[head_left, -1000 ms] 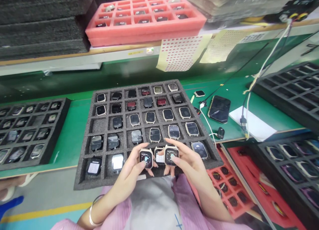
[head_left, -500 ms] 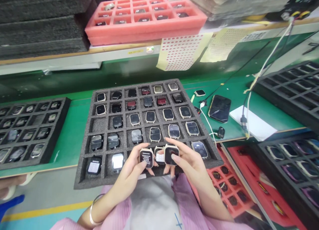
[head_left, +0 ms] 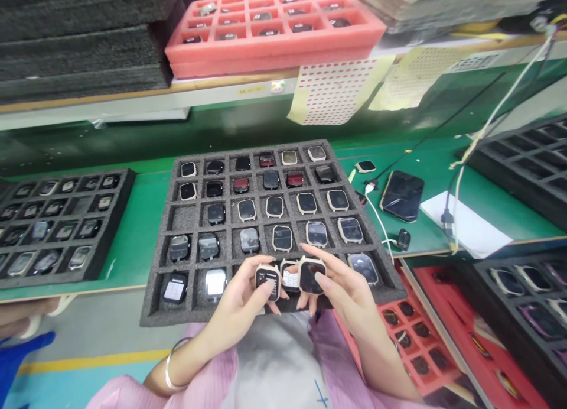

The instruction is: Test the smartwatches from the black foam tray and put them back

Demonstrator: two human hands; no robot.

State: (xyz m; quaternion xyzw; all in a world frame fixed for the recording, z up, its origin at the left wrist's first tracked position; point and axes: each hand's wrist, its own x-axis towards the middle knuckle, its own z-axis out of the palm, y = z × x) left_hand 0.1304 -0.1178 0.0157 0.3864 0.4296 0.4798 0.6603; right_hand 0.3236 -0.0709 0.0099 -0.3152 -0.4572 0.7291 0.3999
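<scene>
The left hand (head_left: 241,289) is curled round a lit watch (head_left: 263,276), the right hand (head_left: 344,286) round a dark watch (head_left: 309,274), thumbs on top, apparently working the screens; another tap needs steady grips. Whether the middle watch (head_left: 291,283) is held is unclear. The tray (head_left: 183,218) lies beneath.

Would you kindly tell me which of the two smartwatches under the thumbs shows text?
The left smartwatch in the left hand shows pale lines of text, while the right smartwatch is dark-screened.
</scene>
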